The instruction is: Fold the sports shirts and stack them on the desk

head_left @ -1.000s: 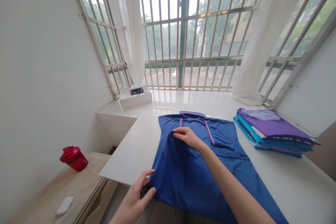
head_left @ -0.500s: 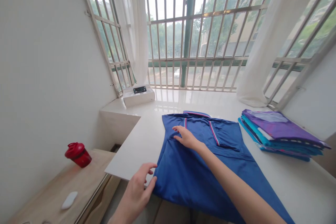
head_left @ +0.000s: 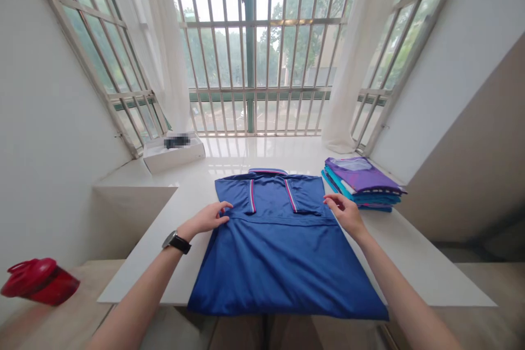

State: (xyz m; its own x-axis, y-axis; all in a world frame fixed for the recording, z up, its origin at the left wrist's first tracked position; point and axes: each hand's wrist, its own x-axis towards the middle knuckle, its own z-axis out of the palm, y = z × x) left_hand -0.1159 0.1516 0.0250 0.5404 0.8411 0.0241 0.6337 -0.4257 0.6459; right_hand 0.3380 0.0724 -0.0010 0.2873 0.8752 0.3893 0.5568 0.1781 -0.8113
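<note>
A blue polo shirt (head_left: 283,268) lies spread on the white tabletop, its collar (head_left: 266,170) toward the window. Both sleeves are folded inward, and their red-and-white striped cuffs run side by side across the upper part. My left hand (head_left: 209,216), with a black watch on the wrist, rests at the shirt's left side below the sleeve fold, thumb and fingers apart. At the opposite edge is my right hand (head_left: 346,214), fingers loosely bent and apart beside the right sleeve fold. The shirt's hem hangs over the near table edge.
A stack of folded purple and teal clothes (head_left: 361,183) sits right of the shirt. On the sill at the left stands a white box (head_left: 174,156) with a dark, blurred-out item on it. A red shaker bottle (head_left: 41,281) stands on a wooden surface at lower left. Barred windows lie behind.
My right hand has moved from the left sleeve to the shirt's right edge. My left hand has gone up from the lower left edge to the left sleeve fold. The view has turned right.
</note>
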